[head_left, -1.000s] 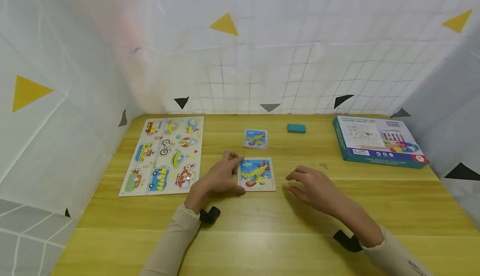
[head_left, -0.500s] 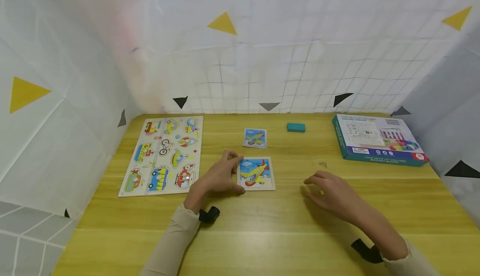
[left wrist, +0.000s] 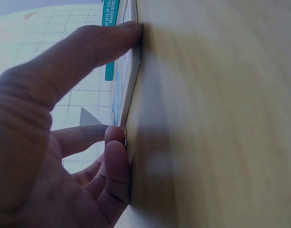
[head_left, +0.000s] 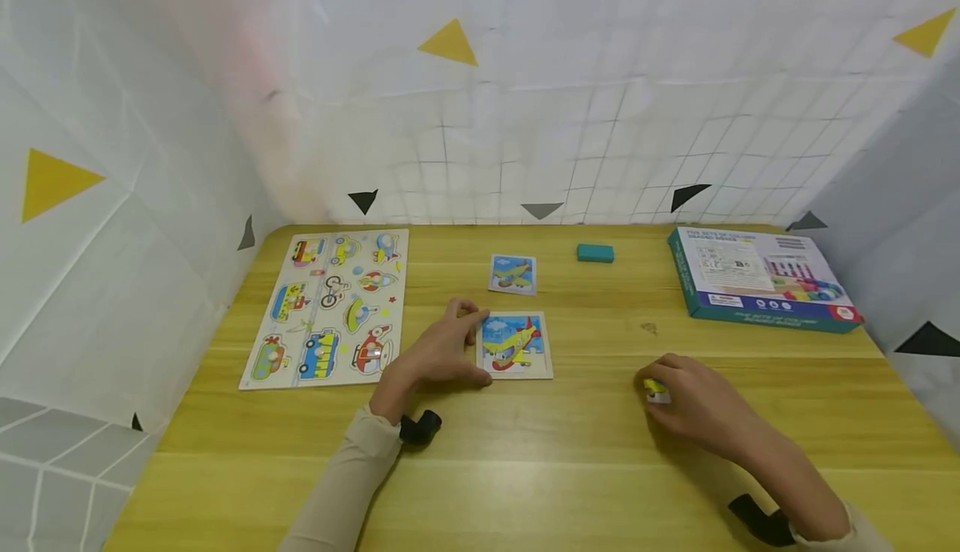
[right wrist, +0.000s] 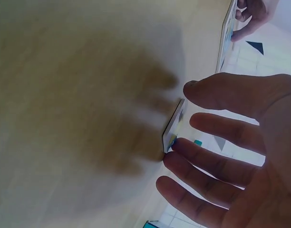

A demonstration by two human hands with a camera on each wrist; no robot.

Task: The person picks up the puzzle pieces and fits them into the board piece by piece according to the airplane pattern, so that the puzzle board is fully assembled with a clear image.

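Note:
My left hand [head_left: 442, 350] holds a small wooden jigsaw puzzle [head_left: 514, 345] by its left side, the thumb at the near corner and the index finger at the far corner. The puzzle shows a yellow airplane with a red tail on blue, with a pale patch at its lower right. In the left wrist view, the board's thin edge [left wrist: 130, 90] lies between thumb and fingers. My right hand [head_left: 693, 402] is low over the table around a loose puzzle piece [head_left: 657, 391] with yellow on it. In the right wrist view, fingertips are right at one end of the piece [right wrist: 174, 126], the thumb near the other.
A small airplane picture card [head_left: 513, 274] lies behind the puzzle, with a teal block [head_left: 596, 253] to its right. A larger vehicle peg puzzle [head_left: 322, 310] lies at left. At back right is a flat teal-edged box [head_left: 765, 277]. A pale curtain [head_left: 555, 152] hangs behind the table.
My right hand has moved away from the jigsaw, rightward and slightly nearer, down to the loose piece, which now shows between its fingers and thumb. My left hand has stayed on the jigsaw.

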